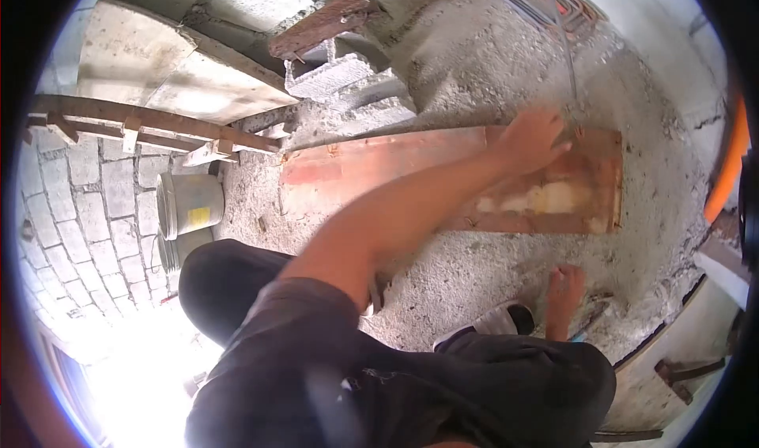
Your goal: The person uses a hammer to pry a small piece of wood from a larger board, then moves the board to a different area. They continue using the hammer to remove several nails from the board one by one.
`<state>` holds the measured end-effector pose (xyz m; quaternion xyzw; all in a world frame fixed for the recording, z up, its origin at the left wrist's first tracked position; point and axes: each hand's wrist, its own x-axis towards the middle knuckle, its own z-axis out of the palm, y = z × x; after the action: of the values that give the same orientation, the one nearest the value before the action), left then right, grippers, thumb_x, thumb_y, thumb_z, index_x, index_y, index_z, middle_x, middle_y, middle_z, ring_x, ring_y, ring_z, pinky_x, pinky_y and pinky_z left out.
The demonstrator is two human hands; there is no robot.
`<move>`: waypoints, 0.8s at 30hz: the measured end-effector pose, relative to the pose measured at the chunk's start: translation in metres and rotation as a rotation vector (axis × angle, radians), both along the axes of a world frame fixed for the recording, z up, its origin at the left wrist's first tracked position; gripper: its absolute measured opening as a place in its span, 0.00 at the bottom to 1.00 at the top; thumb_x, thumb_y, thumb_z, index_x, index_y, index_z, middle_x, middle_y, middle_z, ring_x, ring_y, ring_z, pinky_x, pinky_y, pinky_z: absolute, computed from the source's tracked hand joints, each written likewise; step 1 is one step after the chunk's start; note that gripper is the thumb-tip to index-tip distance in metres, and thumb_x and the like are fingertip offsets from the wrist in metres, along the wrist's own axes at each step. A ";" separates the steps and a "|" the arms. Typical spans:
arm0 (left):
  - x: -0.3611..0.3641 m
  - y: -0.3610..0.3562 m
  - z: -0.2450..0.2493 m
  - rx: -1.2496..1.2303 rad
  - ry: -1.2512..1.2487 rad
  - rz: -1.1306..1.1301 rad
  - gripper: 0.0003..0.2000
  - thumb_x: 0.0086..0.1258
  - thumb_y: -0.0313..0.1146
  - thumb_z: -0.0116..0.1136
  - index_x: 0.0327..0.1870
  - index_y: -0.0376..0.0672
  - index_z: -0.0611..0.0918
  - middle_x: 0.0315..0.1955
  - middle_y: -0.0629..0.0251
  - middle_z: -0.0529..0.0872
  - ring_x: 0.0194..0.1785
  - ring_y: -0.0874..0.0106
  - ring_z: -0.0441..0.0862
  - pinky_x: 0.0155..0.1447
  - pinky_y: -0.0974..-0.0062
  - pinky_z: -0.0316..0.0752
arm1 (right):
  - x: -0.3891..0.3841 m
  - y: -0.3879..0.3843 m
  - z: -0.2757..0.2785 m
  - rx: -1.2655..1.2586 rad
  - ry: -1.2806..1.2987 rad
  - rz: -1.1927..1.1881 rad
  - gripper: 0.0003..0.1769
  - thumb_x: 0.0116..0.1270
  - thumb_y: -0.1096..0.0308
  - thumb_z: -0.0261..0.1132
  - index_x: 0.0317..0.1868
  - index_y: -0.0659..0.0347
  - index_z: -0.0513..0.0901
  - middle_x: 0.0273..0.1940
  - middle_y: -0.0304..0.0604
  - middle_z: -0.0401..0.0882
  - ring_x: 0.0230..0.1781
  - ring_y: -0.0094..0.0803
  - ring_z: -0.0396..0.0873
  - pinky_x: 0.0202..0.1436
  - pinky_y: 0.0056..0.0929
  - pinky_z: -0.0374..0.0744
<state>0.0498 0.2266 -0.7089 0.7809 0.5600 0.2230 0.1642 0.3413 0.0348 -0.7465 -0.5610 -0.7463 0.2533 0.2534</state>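
Observation:
My left hand reaches across over the right part of a long wooden board, its fingers bent and smeared by motion. The board lies on the rough floor, stained reddish, with a pale patch near its right end. Close beyond my left fingertips, a small reddish bit shows at the board's far edge, near the end of a thin metal rod. Beside my right knee, my right hand is closed, its fingers curled; what it holds, if anything, is hidden.
Hollow concrete blocks with a piece of wood on top stand behind the board. Buckets sit by the block wall at left, under a wooden ladder-like frame. Bent metal bars lie at the back right. An orange pipe stands at right.

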 end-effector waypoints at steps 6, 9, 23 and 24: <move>-0.181 -0.090 0.045 -0.676 0.354 -0.366 0.14 0.78 0.42 0.52 0.54 0.45 0.82 0.48 0.57 0.86 0.53 0.58 0.84 0.59 0.59 0.78 | -0.057 0.084 0.045 -0.048 -0.076 0.362 0.08 0.69 0.67 0.67 0.37 0.63 0.81 0.36 0.53 0.79 0.39 0.51 0.77 0.45 0.47 0.73; -0.272 -0.158 0.121 -0.748 0.637 -0.353 0.12 0.72 0.43 0.58 0.41 0.44 0.82 0.36 0.57 0.88 0.43 0.54 0.87 0.46 0.55 0.81 | -0.072 0.128 0.079 -0.170 -0.177 0.503 0.10 0.68 0.67 0.67 0.33 0.64 0.79 0.33 0.54 0.78 0.36 0.49 0.78 0.40 0.46 0.72; -0.347 -0.501 0.251 -1.218 0.154 0.545 0.18 0.74 0.52 0.56 0.44 0.46 0.86 0.40 0.55 0.88 0.50 0.52 0.85 0.53 0.53 0.78 | -0.122 0.130 0.309 -0.748 -0.432 0.985 0.15 0.67 0.59 0.71 0.47 0.59 0.89 0.42 0.51 0.88 0.44 0.47 0.85 0.54 0.43 0.80; -0.340 -0.509 0.264 -1.229 0.133 0.593 0.19 0.74 0.52 0.55 0.44 0.46 0.86 0.40 0.55 0.88 0.50 0.52 0.85 0.54 0.53 0.78 | -0.113 0.115 0.309 -0.806 -0.401 1.124 0.17 0.66 0.56 0.71 0.47 0.59 0.89 0.41 0.50 0.88 0.43 0.46 0.85 0.54 0.42 0.80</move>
<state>-0.2902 -0.2824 -0.4446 0.3715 0.7840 -0.1479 0.4748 0.2280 0.1502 -0.4377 -0.1778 -0.8028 0.4931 -0.2841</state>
